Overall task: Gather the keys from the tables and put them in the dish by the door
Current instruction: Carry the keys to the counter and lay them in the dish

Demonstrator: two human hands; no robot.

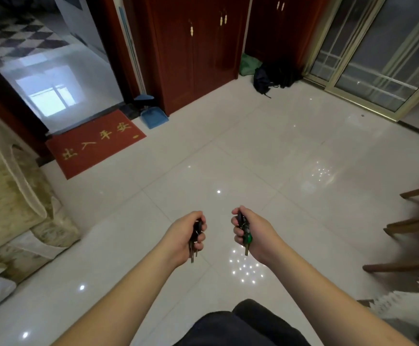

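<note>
Just metal key bunches in left hand, green-capped keys in right hand.

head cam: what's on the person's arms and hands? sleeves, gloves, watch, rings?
Both forearms are bare as far as the frame shows: no sleeves in view. The left hand and right hand wear no gloves. No watch, band or bracelet on either wrist, and no rings on the visible fingers. Dark trousers show at the bottom edge.

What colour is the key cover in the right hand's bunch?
Green. The key cover hangs below the right hand, showing clearly in the head view.
</note>
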